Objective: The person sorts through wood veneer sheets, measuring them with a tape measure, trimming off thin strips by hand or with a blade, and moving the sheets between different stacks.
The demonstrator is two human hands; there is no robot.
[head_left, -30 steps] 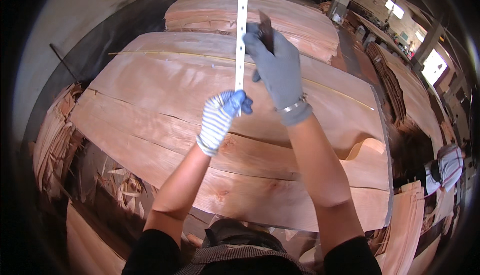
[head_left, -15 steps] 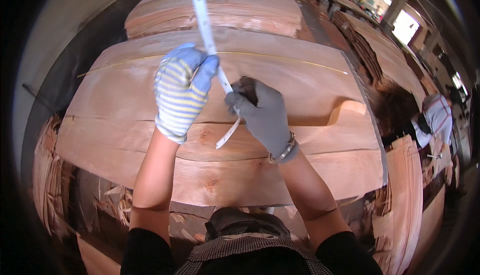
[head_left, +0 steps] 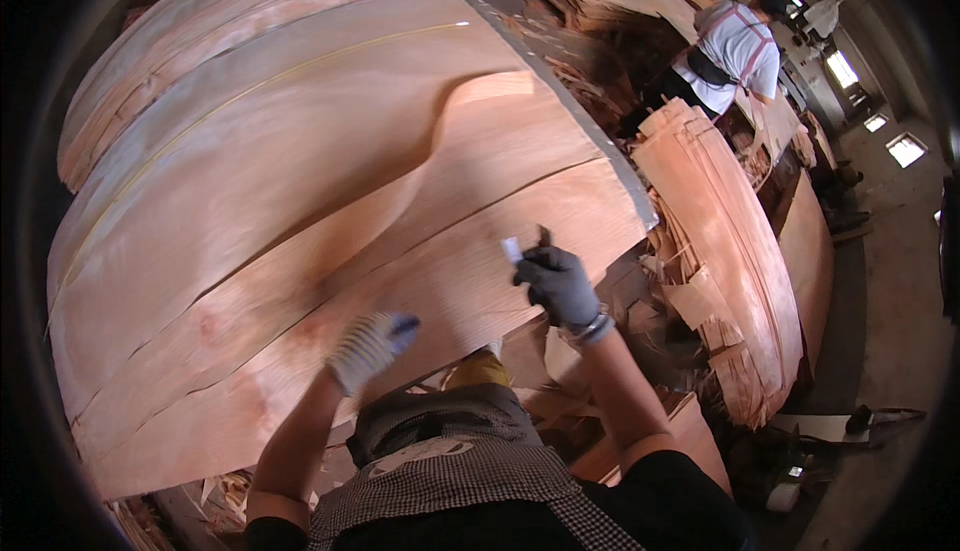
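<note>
Veneer [head_left: 300, 141] fills frame left; right hand [head_left: 562, 287] clenches white strip [head_left: 512, 249], left hand [head_left: 366, 349] half-open, seemingly empty; snagging could split upper-centre curl [head_left: 490, 87].

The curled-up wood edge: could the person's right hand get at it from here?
Probably yes, with a stretch: only flatter wood sheets seem to lie between the right hand and the curled-up edge. That hand seems to hold a white piece, though.
</note>
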